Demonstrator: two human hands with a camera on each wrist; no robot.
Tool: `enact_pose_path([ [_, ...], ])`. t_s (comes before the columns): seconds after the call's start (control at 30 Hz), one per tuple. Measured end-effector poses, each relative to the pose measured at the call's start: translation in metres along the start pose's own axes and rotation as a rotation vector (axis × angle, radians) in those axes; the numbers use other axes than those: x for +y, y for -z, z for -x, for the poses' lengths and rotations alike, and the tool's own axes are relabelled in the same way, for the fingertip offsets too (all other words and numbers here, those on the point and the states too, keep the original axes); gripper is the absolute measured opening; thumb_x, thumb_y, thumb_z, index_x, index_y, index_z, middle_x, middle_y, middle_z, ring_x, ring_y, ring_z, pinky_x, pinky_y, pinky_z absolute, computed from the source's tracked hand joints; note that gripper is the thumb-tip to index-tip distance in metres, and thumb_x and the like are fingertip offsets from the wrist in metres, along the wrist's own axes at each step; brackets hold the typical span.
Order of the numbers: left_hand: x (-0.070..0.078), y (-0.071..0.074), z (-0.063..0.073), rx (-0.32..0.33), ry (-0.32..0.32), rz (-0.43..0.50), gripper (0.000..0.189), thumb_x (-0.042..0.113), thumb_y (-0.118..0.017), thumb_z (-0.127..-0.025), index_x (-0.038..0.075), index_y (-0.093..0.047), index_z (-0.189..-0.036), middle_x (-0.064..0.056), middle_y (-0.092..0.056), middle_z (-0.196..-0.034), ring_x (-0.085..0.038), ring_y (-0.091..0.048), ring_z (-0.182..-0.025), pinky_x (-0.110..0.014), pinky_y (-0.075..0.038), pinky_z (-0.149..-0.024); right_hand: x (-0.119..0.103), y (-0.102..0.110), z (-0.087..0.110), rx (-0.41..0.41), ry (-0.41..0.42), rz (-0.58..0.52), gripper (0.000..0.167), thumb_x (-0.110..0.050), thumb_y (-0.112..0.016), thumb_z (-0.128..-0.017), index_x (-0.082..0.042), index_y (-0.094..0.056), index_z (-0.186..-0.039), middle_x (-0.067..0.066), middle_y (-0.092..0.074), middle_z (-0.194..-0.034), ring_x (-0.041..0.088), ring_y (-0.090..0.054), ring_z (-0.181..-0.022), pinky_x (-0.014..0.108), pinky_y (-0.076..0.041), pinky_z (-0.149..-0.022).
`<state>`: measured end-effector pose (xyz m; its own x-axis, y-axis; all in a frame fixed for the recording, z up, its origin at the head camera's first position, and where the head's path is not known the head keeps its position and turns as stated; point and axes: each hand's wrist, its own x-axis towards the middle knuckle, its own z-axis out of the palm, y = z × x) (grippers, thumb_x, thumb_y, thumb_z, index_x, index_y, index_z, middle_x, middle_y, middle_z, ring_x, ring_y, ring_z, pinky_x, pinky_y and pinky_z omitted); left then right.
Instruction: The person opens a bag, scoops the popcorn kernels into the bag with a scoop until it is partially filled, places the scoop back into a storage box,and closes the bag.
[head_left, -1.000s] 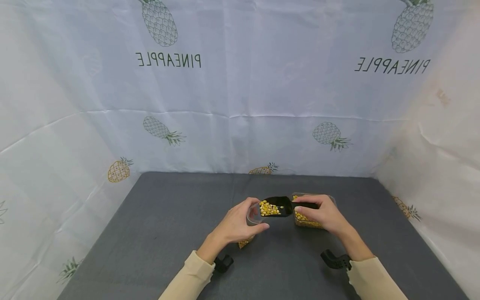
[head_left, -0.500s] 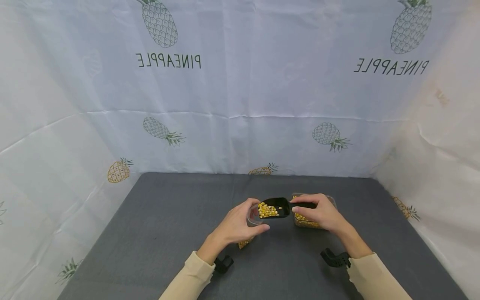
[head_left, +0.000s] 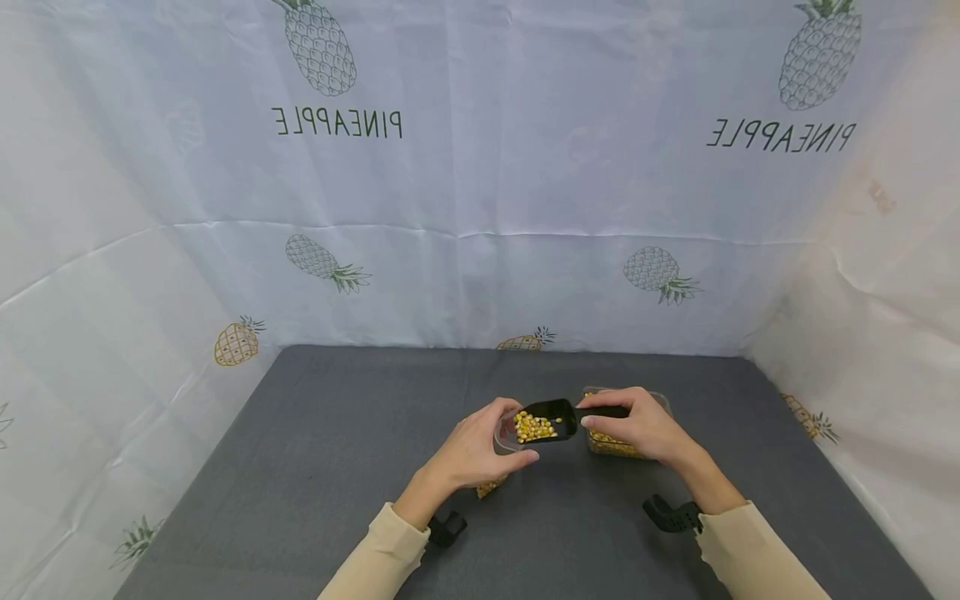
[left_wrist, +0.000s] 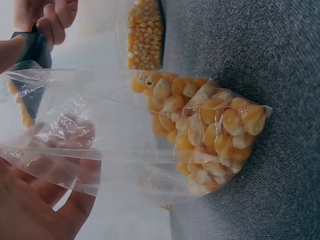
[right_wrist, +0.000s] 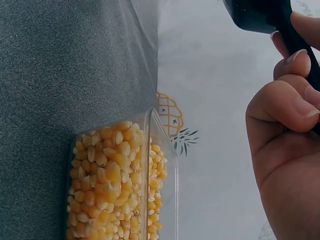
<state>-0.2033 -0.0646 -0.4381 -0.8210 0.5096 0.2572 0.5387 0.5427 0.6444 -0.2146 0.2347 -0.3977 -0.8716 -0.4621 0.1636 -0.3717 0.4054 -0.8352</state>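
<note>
My left hand (head_left: 474, 446) holds the mouth of a clear plastic bag (left_wrist: 117, 165), thumb and fingers curved round its rim. Yellow corn kernels (left_wrist: 220, 132) fill the bag's bottom, which hangs low by the grey tabletop. By its handle, my right hand (head_left: 643, 427) grips a black scoop (head_left: 562, 414). Corn kernels (head_left: 533, 427) lie toward the scoop's front lip, which is over the bag's mouth. In the left wrist view, the scoop (left_wrist: 37, 52) tilts down toward the bag. The right wrist view shows the scoop only in part.
A clear plastic container (right_wrist: 147, 175) of corn kernels stands on the grey tabletop (head_left: 360, 417), behind and beneath my right hand. White cloth (head_left: 480, 167) printed with pineapples hangs behind the table and at both sides.
The scoop and my right hand have shifted slightly left, and the scoop's front has dipped lower into the bag's mouth. My left hand and the bag stay nearly still.
</note>
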Motion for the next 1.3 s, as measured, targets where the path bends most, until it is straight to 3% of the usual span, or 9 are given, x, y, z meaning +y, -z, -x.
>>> enact_pose_path([
  [0.13,0.001,0.0,0.0,-0.007,0.016,-0.001,0.066,0.056,-0.07,-0.091,0.016,-0.051,-0.14,0.005,-0.059,-0.106,-0.006,-0.054,-0.086,-0.028,-0.048,-0.073,-0.002,0.0,-0.001,-0.008,-0.003,0.018,0.026,-0.019,-0.073,-0.096,-0.006,-0.075,-0.118,0.017,-0.067,-0.127,0.046,-0.051,-0.131,0.028,-0.052,-0.081],
  [0.23,0.001,0.0,0.0,-0.005,0.017,0.001,0.066,0.056,-0.07,-0.091,0.016,-0.051,-0.14,0.005,-0.059,-0.106,-0.006,-0.053,-0.086,-0.028,-0.048,-0.073,-0.004,0.0,-0.002,-0.021,-0.007,0.009,0.026,-0.018,-0.073,-0.096,-0.005,-0.075,-0.118,0.018,-0.069,-0.118,0.034,-0.065,-0.105,0.029,-0.052,-0.071],
  [0.37,0.0,0.0,0.0,-0.001,0.012,-0.002,0.066,0.056,-0.07,-0.091,0.016,-0.051,-0.139,0.006,-0.058,-0.104,-0.007,-0.053,-0.085,-0.028,-0.047,-0.072,-0.006,-0.001,-0.003,-0.034,0.002,0.013,0.026,-0.017,-0.072,-0.096,-0.004,-0.074,-0.118,0.017,-0.069,-0.114,0.017,-0.06,-0.081,0.031,-0.052,-0.066],
  [0.47,0.0,-0.001,0.0,-0.002,0.01,-0.004,0.066,0.057,-0.07,-0.091,0.015,-0.051,-0.139,0.007,-0.057,-0.103,-0.006,-0.052,-0.084,-0.027,-0.047,-0.071,-0.007,-0.001,-0.004,-0.034,0.017,0.045,0.025,-0.018,-0.073,-0.096,-0.006,-0.075,-0.118,0.015,-0.069,-0.122,0.017,-0.064,-0.097,0.031,-0.054,-0.075],
  [0.57,0.0,-0.001,0.0,-0.004,0.008,-0.006,0.067,0.057,-0.07,-0.09,0.015,-0.052,-0.139,0.007,-0.056,-0.102,-0.006,-0.052,-0.083,-0.027,-0.046,-0.07,-0.008,-0.001,-0.005,-0.037,0.03,0.077,0.025,-0.021,-0.073,-0.096,-0.008,-0.076,-0.117,0.012,-0.069,-0.121,0.021,-0.064,-0.104,0.031,-0.054,-0.079],
  [0.8,0.0,0.0,0.0,-0.003,0.007,-0.006,0.066,0.057,-0.07,-0.09,0.015,-0.052,-0.138,0.007,-0.056,-0.102,-0.007,-0.051,-0.082,-0.027,-0.045,-0.07,-0.01,-0.002,-0.008,-0.062,0.07,0.089,0.023,-0.02,-0.072,-0.096,-0.009,-0.076,-0.117,0.005,-0.071,-0.108,0.018,-0.062,-0.084,0.032,-0.053,-0.071],
  [1.1,-0.001,-0.002,0.0,0.002,0.009,-0.006,0.067,0.057,-0.07,-0.09,0.017,-0.052,-0.139,0.008,-0.057,-0.105,-0.007,-0.052,-0.086,-0.028,-0.047,-0.073,-0.011,-0.003,-0.009,-0.072,0.07,0.117,0.026,-0.024,-0.071,-0.098,-0.01,-0.075,-0.119,0.01,-0.07,-0.116,0.025,-0.064,-0.101,0.034,-0.053,-0.08],
  [1.3,0.0,-0.001,-0.001,-0.003,0.023,-0.011,0.068,0.059,-0.07,-0.09,0.016,-0.052,-0.14,0.008,-0.056,-0.102,-0.007,-0.052,-0.085,-0.029,-0.046,-0.073,-0.015,-0.003,-0.01,-0.075,0.064,0.132,0.025,-0.023,-0.07,-0.098,-0.01,-0.075,-0.119,0.007,-0.07,-0.109,0.019,-0.062,-0.086,0.032,-0.053,-0.072],
])
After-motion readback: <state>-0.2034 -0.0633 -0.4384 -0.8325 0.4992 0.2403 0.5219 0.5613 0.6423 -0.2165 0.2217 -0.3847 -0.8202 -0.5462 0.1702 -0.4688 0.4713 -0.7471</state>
